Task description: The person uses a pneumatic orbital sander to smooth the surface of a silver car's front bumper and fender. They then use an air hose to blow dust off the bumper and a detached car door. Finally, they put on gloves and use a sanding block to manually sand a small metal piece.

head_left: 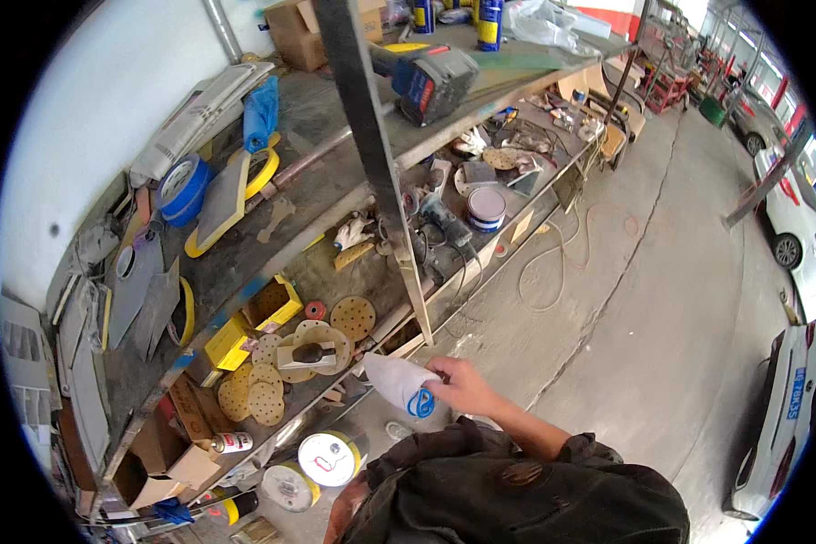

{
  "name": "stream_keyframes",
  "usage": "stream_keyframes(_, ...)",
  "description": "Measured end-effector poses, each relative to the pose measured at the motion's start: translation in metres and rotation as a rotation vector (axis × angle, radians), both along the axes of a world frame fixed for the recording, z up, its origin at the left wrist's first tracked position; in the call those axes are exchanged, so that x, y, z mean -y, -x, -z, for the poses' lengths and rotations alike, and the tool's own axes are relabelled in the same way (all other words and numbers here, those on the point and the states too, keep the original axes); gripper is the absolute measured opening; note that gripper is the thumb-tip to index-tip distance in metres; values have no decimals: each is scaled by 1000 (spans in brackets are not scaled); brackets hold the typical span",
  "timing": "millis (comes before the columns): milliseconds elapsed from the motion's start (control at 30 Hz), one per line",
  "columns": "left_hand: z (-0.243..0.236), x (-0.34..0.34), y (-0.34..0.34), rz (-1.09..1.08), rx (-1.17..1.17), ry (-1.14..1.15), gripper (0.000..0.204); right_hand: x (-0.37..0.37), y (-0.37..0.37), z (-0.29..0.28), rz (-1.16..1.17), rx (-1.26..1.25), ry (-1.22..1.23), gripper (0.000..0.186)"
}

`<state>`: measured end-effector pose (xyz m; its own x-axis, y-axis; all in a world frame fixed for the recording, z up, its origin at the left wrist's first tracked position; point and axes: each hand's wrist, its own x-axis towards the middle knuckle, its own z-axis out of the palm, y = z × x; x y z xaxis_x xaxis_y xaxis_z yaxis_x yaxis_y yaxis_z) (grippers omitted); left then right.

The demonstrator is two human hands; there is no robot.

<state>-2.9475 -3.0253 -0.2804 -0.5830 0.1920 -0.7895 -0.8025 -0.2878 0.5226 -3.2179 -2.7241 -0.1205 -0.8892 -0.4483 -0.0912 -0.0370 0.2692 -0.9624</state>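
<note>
My right hand (463,385) is closed on the edge of a white cone-shaped paper paint strainer (395,379) with blue print. It holds the strainer in front of my body, beside the lower shelf's edge. The strainer's narrow end points up and left. Of my left arm, only a strip of skin (343,510) shows at the lower edge beside the dark jacket; its fingers are hidden. Two lidded buckets (328,457) stand on the floor below the strainer. On the shelf nearby lie round perforated sanding discs (352,318) and a sanding block (306,354).
A dark metal post (372,136) rises between the shelf levels. Above sit a cordless power tool (433,82) and blue tape (183,189). A can (487,208) and cables lie along the lower shelf. A hose (553,272) trails over the floor; cars (780,422) stand at right.
</note>
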Motion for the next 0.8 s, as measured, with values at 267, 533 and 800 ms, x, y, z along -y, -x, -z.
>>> stream_keyframes(267,-9,4,15,187,-162,332,42,-18,4,21,111,104,80,26)
stream_keyframes(533,-177,-81,170,-85,-628,495,38,17,2,10,-65,-80,-69,27)
stream_keyframes(800,-160,-97,176,-147,-571,309,27,6,-3,7,-163,97,-15,29)
